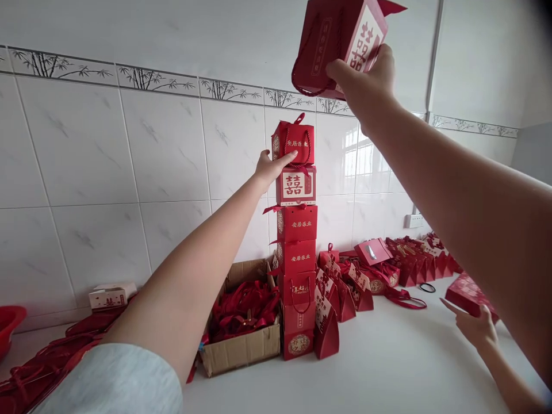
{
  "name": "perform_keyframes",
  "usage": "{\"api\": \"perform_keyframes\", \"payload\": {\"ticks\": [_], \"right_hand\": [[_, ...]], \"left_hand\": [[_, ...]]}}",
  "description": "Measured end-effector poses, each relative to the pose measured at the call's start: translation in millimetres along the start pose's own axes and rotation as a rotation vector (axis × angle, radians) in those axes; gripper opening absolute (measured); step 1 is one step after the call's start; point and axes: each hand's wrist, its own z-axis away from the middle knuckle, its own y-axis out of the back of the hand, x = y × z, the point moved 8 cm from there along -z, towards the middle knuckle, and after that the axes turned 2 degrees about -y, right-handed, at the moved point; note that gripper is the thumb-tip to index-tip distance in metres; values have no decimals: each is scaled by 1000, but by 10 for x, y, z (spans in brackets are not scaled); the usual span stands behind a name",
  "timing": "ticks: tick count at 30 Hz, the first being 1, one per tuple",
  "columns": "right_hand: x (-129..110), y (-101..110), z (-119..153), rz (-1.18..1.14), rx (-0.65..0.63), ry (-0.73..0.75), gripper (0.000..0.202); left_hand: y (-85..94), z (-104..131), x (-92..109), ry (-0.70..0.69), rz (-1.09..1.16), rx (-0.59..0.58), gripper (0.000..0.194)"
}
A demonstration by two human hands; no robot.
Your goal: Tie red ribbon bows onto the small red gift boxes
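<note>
A tall stack of red gift boxes (297, 256) stands upright on the white table, several boxes high. My left hand (276, 168) is at the top box (302, 138), thumb and fingers on its sides, gripping it where it rests on a white-fronted box (295, 186). High at the upper right, above the stack and apart from it, my right hand (371, 80) holds another red box (330, 43) with a rope handle and a white label. Its fingers are partly hidden behind that box.
A cardboard carton (241, 346) of red ribbons sits left of the stack. Triangular red boxes (328, 333) stand at its right. Another person's hand (478, 328) is by a red box (468, 294) at the right. Flat red pieces (47, 368) and a red basin (9, 325) are at left.
</note>
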Motion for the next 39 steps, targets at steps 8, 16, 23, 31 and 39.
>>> {"api": "perform_keyframes", "payload": {"ticks": [8, 16, 23, 31, 39], "right_hand": [[164, 46, 26, -192, 119, -267, 66], [193, -301, -50, -212, 140, -445, 45], [77, -467, -69, -163, 78, -431, 46], [118, -519, -120, -133, 30, -393, 55], [241, -584, -56, -94, -17, -411, 60]], "left_hand": [[-88, -14, 27, -21, 71, -62, 89], [-70, 5, 67, -47, 123, -49, 77], [-77, 20, 101, -72, 145, -68, 75], [-84, 39, 121, -125, 91, 7, 84], [-83, 46, 22, -94, 100, 42, 68]]}}
